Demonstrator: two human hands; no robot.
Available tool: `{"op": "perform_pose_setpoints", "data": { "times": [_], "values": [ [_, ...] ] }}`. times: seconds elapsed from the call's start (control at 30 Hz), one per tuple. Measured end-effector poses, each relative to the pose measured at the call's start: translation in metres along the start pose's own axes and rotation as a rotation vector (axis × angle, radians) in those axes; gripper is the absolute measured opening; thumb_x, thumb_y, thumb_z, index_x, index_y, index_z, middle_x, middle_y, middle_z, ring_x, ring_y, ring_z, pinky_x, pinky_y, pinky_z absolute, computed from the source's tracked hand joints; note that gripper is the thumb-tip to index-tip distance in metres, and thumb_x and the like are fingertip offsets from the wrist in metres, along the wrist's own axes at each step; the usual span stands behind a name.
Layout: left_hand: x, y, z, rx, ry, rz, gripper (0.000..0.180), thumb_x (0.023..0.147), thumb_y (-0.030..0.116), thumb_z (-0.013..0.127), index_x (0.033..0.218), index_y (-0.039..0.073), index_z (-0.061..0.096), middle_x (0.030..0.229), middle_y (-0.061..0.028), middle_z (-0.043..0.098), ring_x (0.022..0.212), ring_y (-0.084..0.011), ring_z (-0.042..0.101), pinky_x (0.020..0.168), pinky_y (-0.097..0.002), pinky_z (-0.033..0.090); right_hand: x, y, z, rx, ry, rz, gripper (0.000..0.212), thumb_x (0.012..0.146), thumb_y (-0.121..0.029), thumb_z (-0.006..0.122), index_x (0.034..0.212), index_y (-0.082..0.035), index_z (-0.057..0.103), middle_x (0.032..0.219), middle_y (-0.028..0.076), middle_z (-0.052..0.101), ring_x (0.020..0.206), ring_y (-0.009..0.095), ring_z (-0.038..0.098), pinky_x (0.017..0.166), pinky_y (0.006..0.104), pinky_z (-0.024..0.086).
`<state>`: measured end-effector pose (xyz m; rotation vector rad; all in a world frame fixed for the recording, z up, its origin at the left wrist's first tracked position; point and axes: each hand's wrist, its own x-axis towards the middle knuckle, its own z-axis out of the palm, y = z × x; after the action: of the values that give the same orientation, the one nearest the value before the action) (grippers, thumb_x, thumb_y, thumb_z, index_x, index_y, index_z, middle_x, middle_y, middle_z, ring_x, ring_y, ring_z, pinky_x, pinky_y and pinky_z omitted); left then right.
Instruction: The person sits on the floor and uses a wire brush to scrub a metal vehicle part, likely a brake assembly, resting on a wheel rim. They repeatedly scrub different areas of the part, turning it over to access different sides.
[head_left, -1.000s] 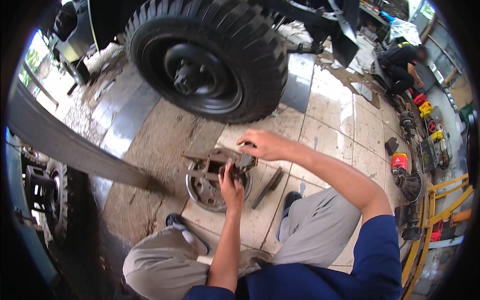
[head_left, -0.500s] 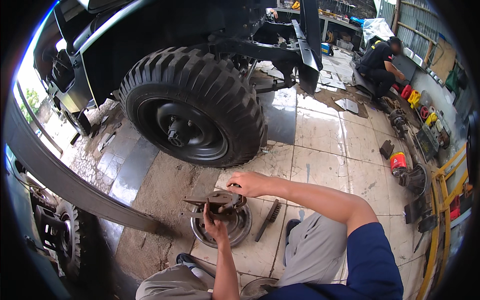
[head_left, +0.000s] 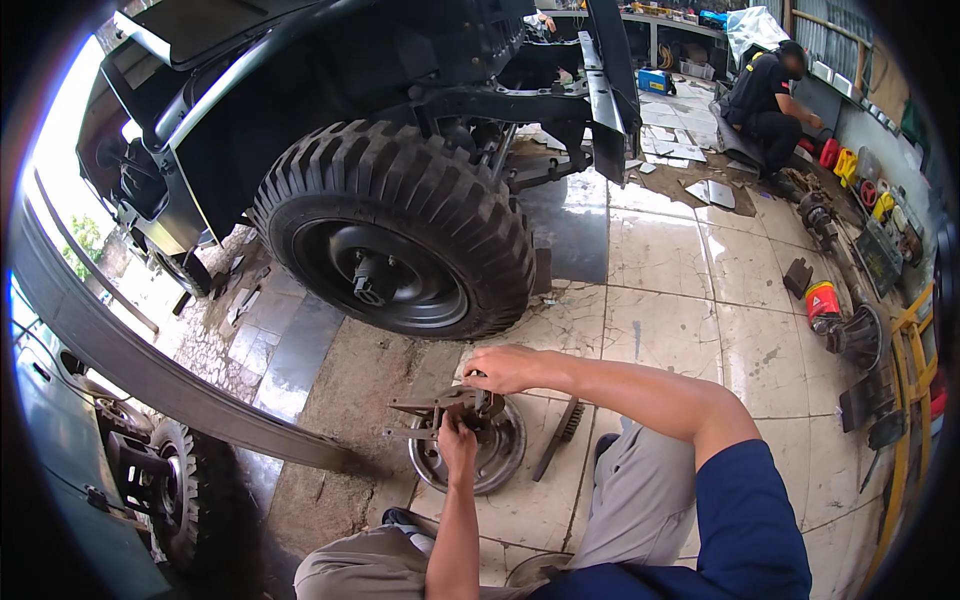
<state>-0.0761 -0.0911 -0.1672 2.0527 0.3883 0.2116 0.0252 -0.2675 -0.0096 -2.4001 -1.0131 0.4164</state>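
A rusty flat metal bracket (head_left: pixel 420 405) is held over a round metal rim-like part (head_left: pixel 508 462) on the tiled floor. My left hand (head_left: pixel 457 444) has its fingers closed on the bracket's near edge. Above the bracket's right end, my right hand (head_left: pixel 502 369) curls round a small dark piece, mostly hidden by the fingers. A greyish metal part (head_left: pixel 488 405) sits just beneath that hand, against the bracket. To the right of the rim-like part, a wire brush (head_left: pixel 560 438) lies on the tiles.
A vehicle's large black tyre (head_left: pixel 400 180) stands ahead. A curved grey beam (head_left: pixel 190 370) crosses on the left. Along the right lie a red can (head_left: pixel 823 303), metal parts and a yellow frame (head_left: pixel 910 390). A person (head_left: pixel 768 105) crouches at the back right.
My left hand's fingers, pointing up beside the bracket before, are now closed on its edge. My right hand stays over the bracket's right end. The whole view has shifted slightly.
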Motion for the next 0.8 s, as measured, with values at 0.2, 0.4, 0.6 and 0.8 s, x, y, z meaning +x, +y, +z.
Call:
{"op": "perform_pose_setpoints", "data": {
  "times": [0.2,0.4,0.6,0.8],
  "values": [
    [-0.016,0.007,0.011,0.150,0.099,0.208,0.031,0.097,0.007,0.049,0.126,0.011,0.061,0.113,-0.0118,0.070,0.109,-0.0333,0.064,0.101,-0.0469,0.043,0.004,0.004,0.004,0.006,0.004,-0.022,0.049,0.099,-0.048,0.049,0.121,-0.007,0.066,0.121,0.022,0.062,0.114,0.040,0.060,0.097,0.0477,0.048],
    [-0.009,-0.005,0.011,0.228,0.045,0.330,0.037,0.095,0.004,0.051,0.131,0.009,0.059,0.122,-0.0135,0.067,0.113,-0.0345,0.062,0.100,-0.0445,0.046,0.008,0.004,0.005,-0.018,0.004,-0.042,0.049,0.099,-0.048,0.049,0.121,-0.007,0.066,0.121,0.021,0.062,0.113,0.040,0.060,0.096,0.0479,0.048],
    [-0.004,-0.008,0.005,0.105,0.079,0.290,0.046,0.091,0.002,0.050,0.137,0.004,0.053,0.121,-0.0221,0.065,0.108,-0.0396,0.064,0.092,-0.0425,0.051,0.004,0.006,0.001,-0.037,-0.031,0.005,0.048,0.100,-0.046,0.049,0.120,-0.007,0.066,0.124,0.018,0.063,0.115,0.037,0.060,0.099,0.0444,0.047],
    [0.000,-0.034,0.006,0.329,0.036,0.514,0.060,0.084,-0.008,0.048,0.142,0.005,0.048,0.122,-0.0231,0.064,0.109,-0.0442,0.060,0.093,-0.0496,0.049,0.010,0.006,0.005,-0.032,-0.021,-0.037,0.050,0.099,-0.048,0.048,0.123,-0.007,0.066,0.124,0.020,0.062,0.116,0.039,0.059,0.099,0.0464,0.047]
  ]
}}
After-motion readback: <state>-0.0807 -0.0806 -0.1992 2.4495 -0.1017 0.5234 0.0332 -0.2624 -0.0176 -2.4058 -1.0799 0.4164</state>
